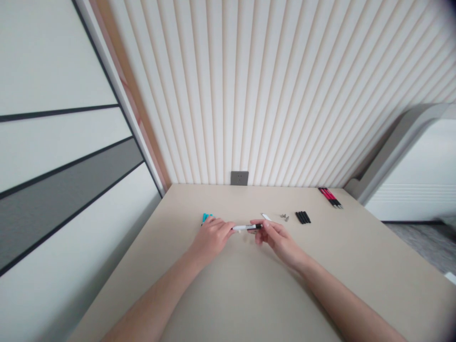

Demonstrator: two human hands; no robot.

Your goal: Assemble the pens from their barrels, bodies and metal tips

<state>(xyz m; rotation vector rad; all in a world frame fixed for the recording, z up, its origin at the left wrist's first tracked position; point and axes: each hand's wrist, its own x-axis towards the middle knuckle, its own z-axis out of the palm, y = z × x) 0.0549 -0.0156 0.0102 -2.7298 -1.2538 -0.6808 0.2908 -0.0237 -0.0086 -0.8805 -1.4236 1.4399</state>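
Over the beige tabletop (245, 289), my hands were close together in front of me, with one white-and-black pen (247, 227) held between them. The pen lay roughly level across my body, its long axis running left to right and its middle about midway between my hands. My right hand (278, 240) was pinched on its black end, while my left hand (210, 239) met the white end at the fingertips; I could not tell whether the left actually gripped it. The left hand also sat just in front of a teal object (206, 217), mostly hidden behind it. Just past my right hand lay a small white piece (265, 217), then small metal parts (284, 217), then a row of black tubes (302, 217). Farther right, near the table's back edge, lay a bundle of red-and-black pens (330, 197). A grey wall socket (239, 178) was set in the ribbed wall panel (285, 95) behind.
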